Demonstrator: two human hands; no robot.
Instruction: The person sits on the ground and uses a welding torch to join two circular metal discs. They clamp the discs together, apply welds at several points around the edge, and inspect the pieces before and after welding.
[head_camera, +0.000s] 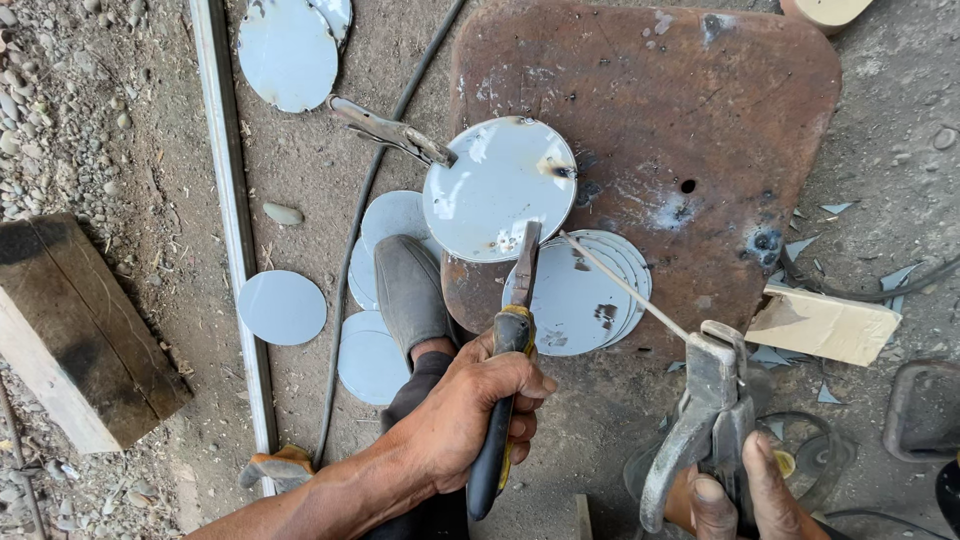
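Note:
My left hand (470, 415) grips pliers (512, 330) with black and yellow handles; their jaws pinch the near edge of a round grey metal disc (497, 187) lying on a rusty steel plate (700, 110). My right hand (725, 495) holds a grey welding electrode holder (705, 420). Its thin rod (625, 285) slants up to the left, and its tip is just right of the plier jaws. Locking pliers (390, 130) are clamped on the disc's upper left edge. Under the rod lies a stack of similar discs (585, 295).
More discs lie on the dirt: one (282, 307) on its own at left, several (385, 290) around my shoe (410, 290), two (290, 50) at top. A metal bar (232, 220), a black cable (350, 280), a wooden block (70, 330), a wood piece (825, 325).

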